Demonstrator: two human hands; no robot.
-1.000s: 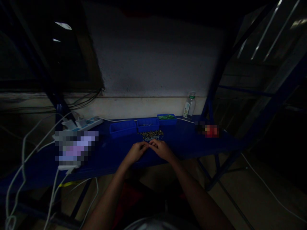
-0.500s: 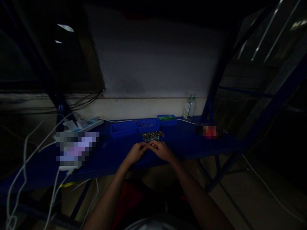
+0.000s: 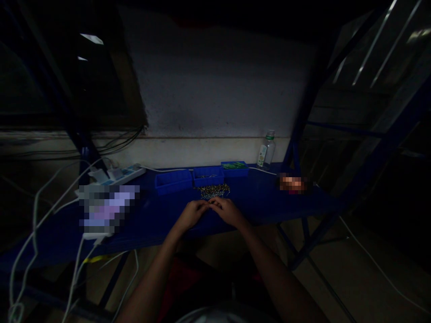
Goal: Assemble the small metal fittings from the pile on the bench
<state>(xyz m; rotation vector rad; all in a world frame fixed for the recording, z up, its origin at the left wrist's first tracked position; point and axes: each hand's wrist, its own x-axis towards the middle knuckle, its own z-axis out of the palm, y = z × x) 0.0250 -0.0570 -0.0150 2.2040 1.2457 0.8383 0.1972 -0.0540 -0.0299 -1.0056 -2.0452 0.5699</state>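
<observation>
My left hand (image 3: 193, 213) and my right hand (image 3: 227, 211) meet over the front of the blue table (image 3: 256, 204), fingers closed and fingertips together. Between them shows a tiny brass-coloured metal part (image 3: 210, 202), mostly hidden by the fingers. Just beyond my fingertips lies a heap of small brass-coloured parts (image 3: 217, 189), with thin silvery pieces like screws or pins (image 3: 212, 195) along its near side. The dim light hides their exact kind.
Behind the heap stand a blue bin (image 3: 173, 181), another blue bin with silvery pieces (image 3: 208, 176) and a bin of green items (image 3: 235, 168). A clear bottle (image 3: 266, 151) is at the back right. At left are a power strip (image 3: 126, 174), white cables (image 3: 35, 224) and a blurred-out device (image 3: 109, 208).
My hands stay in nearly the same place, with only a slight shift of the fingertips around the small part. The blurred patch at the right has changed colour.
</observation>
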